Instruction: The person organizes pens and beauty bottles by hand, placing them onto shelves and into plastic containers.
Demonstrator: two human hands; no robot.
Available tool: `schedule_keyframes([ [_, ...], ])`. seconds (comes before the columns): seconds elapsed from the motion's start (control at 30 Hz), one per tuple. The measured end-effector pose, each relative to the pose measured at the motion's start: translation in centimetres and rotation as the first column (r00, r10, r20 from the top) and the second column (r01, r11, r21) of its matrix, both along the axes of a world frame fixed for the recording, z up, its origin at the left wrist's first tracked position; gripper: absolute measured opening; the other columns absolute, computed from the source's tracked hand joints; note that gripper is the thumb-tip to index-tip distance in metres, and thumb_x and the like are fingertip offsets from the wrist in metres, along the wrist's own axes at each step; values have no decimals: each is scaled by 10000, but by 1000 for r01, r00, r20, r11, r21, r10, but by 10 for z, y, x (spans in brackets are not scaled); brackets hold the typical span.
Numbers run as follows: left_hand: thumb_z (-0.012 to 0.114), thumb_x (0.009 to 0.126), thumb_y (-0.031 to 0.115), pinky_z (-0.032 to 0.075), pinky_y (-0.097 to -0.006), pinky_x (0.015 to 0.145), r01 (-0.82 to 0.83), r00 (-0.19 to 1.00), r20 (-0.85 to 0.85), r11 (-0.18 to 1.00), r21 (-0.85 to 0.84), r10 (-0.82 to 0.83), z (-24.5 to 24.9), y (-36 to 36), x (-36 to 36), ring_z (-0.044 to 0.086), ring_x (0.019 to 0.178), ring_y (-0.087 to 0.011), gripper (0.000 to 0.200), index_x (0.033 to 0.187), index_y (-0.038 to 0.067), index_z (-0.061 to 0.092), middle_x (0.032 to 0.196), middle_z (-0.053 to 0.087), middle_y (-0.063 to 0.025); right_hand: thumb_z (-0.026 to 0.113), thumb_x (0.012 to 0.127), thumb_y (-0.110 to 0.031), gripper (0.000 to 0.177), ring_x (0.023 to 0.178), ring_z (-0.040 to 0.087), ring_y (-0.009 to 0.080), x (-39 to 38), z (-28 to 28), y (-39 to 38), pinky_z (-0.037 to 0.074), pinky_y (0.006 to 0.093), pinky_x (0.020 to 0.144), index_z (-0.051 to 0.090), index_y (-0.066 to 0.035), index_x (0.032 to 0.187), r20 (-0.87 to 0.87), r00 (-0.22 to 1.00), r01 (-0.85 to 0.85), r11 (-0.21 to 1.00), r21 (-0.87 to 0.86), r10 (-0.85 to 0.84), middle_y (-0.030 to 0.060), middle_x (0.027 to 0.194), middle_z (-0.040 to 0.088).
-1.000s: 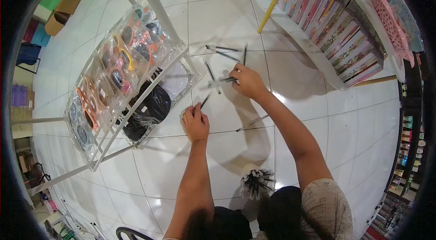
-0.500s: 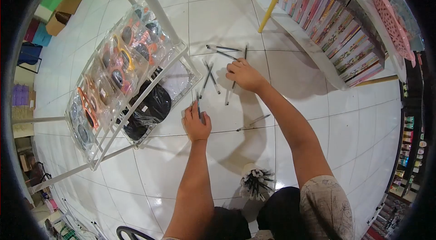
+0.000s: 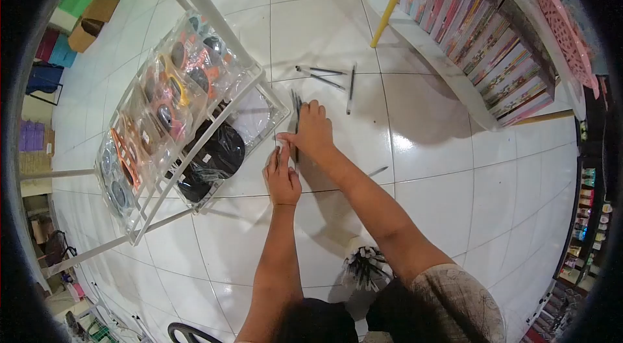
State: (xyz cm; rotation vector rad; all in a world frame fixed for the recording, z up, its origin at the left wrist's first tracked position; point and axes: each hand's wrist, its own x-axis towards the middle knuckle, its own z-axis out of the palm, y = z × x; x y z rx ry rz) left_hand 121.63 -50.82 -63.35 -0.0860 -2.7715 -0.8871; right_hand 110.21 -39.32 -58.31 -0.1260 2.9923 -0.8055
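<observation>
My right hand rests over a few dark pens on the white tiled floor, fingers curled against them. Their upper ends show beyond its fingertips and a lower end shows beneath the palm. Just below, my left hand lies palm down, its fingers stretched forward beside the pens and close to my right thumb. Two pens lie at a slant farther forward, with an upright-looking one to their right. Another pen is partly hidden by my right forearm.
A white cup packed with pens stands near my knees. On the left is a white rack with bagged sunglasses and black items. A shelf of books with a yellow leg stands at the upper right.
My right hand has moved left and down from the pens on the right to those near my left hand. Two crossed pens are now gathered under it. The pen on the right has shifted.
</observation>
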Motion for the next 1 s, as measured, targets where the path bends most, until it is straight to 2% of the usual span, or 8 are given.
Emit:
schedule_keyframes([
  [0.17, 441, 771, 57, 312, -443, 1019, -63, 996, -61, 998, -7, 62, 6, 4, -7, 406, 1256, -319, 591, 1362, 73, 423, 1351, 451, -148, 753, 699, -316, 495, 958, 527, 282, -5, -26, -9, 531, 356, 719, 518, 8, 991, -89, 994, 71, 992, 101, -62, 138, 1024, 498],
  [0.27, 437, 807, 77, 312, -438, 1028, -86, 996, -22, 996, -31, 85, 5, 4, -6, 409, 1251, -317, 545, 1352, 80, 434, 1361, 440, -133, 731, 706, -236, 414, 937, 547, 277, -12, -36, -6, 542, 355, 707, 516, 0, 970, -24, 996, 90, 986, 138, -88, 135, 990, 516],
  [0.37, 460, 840, 132, 317, -441, 1023, -105, 994, -3, 993, -59, 105, 2, 4, -6, 413, 1244, -318, 492, 1329, 75, 453, 1361, 436, -126, 666, 721, -176, 334, 873, 570, 246, -19, -43, 1, 545, 314, 617, 527, -10, 974, -114, 992, 76, 970, 233, -50, 117, 913, 533],
  [0.47, 497, 847, 183, 321, -445, 1018, -112, 994, -23, 991, -71, 111, 2, 4, -6, 417, 1236, -320, 460, 1294, 74, 478, 1351, 444, -120, 644, 737, -174, 351, 850, 588, 240, -17, -41, 11, 547, 313, 610, 523, -2, 1017, -129, 989, -42, 966, 256, 78, 124, 898, 552],
  [0.67, 537, 836, 224, 330, -454, 1010, -121, 992, -28, 991, -55, 120, 1, 4, -7, 423, 1226, -322, 401, 1205, 67, 537, 1339, 457, -122, 584, 793, -113, 336, 858, 612, 245, -21, -52, 29, 546, 311, 650, 518, 19, 1095, -222, 973, -2, 970, 242, 58, 151, 917, 580],
  [0.77, 538, 836, 220, 334, -454, 1007, -127, 992, -36, 990, -61, 125, 2, 5, -6, 428, 1219, -324, 373, 1174, 64, 554, 1330, 464, -125, 567, 808, -91, 268, 886, 597, 255, -16, -54, 30, 536, 338, 704, 533, 10, 1053, -211, 977, 88, 971, 222, -40, 148, 945, 569],
  [0.87, 545, 833, 217, 341, -454, 1000, -127, 991, -42, 990, -61, 125, 2, 5, -7, 432, 1214, -322, 356, 1156, 69, 558, 1326, 464, -123, 558, 795, -69, 201, 929, 577, 267, -9, -37, 37, 517, 378, 730, 538, -3, 984, -123, 992, 40, 957, 286, -4, 142, 986, 554],
  [1.0, 545, 834, 175, 346, -452, 1003, -130, 991, -29, 988, -80, 128, 6, 7, -6, 447, 1188, -335, 343, 1157, 60, 573, 1319, 467, -134, 553, 768, -43, 170, 964, 560, 284, -3, -29, 41, 502, 405, 724, 525, -18, 934, -157, 988, 50, 952, 302, -3, 131, 1014, 543],
])
